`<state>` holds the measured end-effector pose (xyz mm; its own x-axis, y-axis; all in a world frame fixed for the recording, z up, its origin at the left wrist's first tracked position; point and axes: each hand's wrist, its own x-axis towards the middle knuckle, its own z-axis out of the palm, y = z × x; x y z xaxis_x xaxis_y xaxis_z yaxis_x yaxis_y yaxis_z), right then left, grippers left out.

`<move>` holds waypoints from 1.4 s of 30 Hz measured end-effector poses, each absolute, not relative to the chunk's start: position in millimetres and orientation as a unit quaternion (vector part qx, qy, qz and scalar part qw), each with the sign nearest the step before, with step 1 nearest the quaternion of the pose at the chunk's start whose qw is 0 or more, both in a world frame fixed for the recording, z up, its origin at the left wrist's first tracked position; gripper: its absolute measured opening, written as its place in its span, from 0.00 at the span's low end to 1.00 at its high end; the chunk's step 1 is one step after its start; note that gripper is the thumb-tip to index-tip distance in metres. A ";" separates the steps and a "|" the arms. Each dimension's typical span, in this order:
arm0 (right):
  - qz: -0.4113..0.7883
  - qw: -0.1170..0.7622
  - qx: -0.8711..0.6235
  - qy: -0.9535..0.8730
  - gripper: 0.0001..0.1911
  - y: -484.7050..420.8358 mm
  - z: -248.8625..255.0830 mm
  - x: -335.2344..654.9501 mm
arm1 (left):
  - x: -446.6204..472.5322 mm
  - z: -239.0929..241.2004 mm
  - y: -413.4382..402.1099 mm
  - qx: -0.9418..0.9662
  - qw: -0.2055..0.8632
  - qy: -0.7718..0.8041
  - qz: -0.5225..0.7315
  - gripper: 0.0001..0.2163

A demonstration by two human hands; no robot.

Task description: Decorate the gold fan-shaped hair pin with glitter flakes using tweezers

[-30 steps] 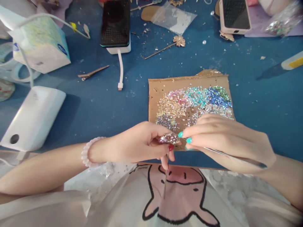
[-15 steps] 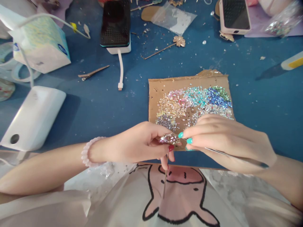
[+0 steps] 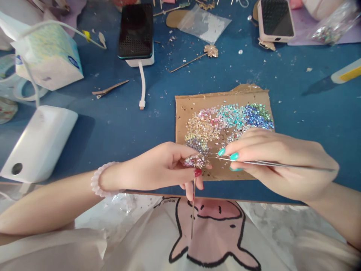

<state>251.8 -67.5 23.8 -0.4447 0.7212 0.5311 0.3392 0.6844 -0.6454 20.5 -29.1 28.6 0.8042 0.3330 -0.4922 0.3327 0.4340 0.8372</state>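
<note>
My left hand (image 3: 166,167) pinches a hairpin (image 3: 196,161) by its rhinestone-covered head, and the thin metal stem points down toward my lap. Closed around slim metal tweezers (image 3: 262,163) is my right hand (image 3: 284,162), just right of the hairpin. The tweezer tips lie close to the jewelled head; whether they touch it or hold a stone is too small to tell. Beneath both hands, a piece of cardboard (image 3: 183,109) carries small rhinestones (image 3: 231,114) sorted in patches of pink, yellow, turquoise, blue, green, silver and grey. My right hand covers part of the silver ones.
On the blue table stand a tissue pack (image 3: 50,56), a white power bank (image 3: 39,143) and a black phone (image 3: 135,32) with a short white cable. A hair clip (image 3: 109,89), another hairpin (image 3: 211,51), a plastic bag (image 3: 208,24), a pink-edged phone (image 3: 276,20) and a pen-like tube (image 3: 346,71) lie around.
My right hand and the tweezers have drawn back slightly to the right, and the tweezers now lie more level. The left hand with the hairpin has shifted a little left.
</note>
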 end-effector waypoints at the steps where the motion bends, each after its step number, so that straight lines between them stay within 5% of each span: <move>1: 0.228 0.418 -0.323 -0.818 0.10 -67.2 22.8 252.3 | 20.3 29.5 -28.6 0.526 0.789 0.319 0.005 0.07; 11: 0.236 0.410 -0.321 -0.820 0.09 -65.9 18.5 251.6 | 20.8 35.4 -28.4 0.451 0.823 0.344 0.042 0.16; 20: 0.238 0.397 -0.327 -0.824 0.07 -65.0 20.9 252.6 | 20.3 36.9 -26.5 0.492 0.798 0.347 0.033 0.09; 42: 0.251 0.385 -0.329 -0.825 0.07 -64.7 23.7 253.4 | 18.8 33.1 -24.8 0.520 0.785 0.337 0.027 0.11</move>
<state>253.4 -64.7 23.7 -0.4870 0.7364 0.4697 0.3496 0.6572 -0.6677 18.8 -24.8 33.1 0.7719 0.3918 -0.5007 0.3081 0.4583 0.8337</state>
